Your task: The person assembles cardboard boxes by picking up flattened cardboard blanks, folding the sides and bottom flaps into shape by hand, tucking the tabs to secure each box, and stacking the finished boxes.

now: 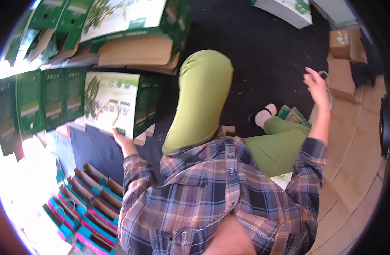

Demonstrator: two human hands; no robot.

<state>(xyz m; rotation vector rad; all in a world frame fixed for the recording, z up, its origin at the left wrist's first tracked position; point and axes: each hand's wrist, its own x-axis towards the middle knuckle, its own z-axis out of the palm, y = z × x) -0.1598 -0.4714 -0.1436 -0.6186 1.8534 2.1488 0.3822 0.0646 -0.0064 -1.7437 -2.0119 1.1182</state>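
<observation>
Your left hand is at the lower edge of the white-and-green carton, near the dark floor's left edge; you can't tell whether its fingers close behind the panel. Your right hand is empty, fingers loosely spread. The carton looks light, stiff and smooth but creasable; hold it by the panel edge, avoiding the loose flaps.

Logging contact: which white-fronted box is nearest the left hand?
The lower box on the left: the left hand is at its bottom edge; the upper-left box and top-right box lie farther off.
</observation>
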